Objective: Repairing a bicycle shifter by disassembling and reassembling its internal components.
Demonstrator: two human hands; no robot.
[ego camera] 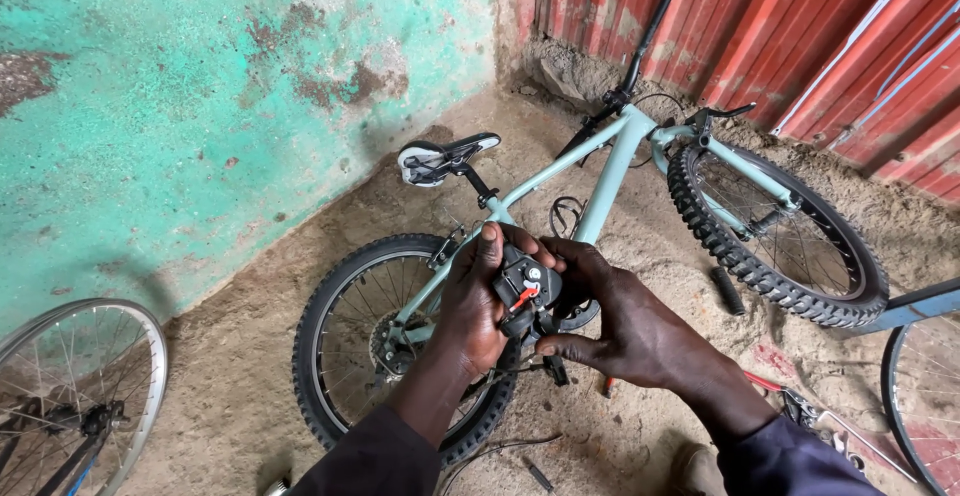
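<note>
While a pale green bicycle (600,166) lies on the sandy dirt floor (300,256), left hand (478,301) and right hand (625,321) grasping a small black shifter part (525,286) above it, turquoise wall (200,86), red corrugated sheeting (800,26) behind.

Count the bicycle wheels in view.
4: the rear wheel and front wheel of the pale green bike, a bare-rimmed wheel at bottom left, one cut off at right. Others may lie outside the picture.
</note>
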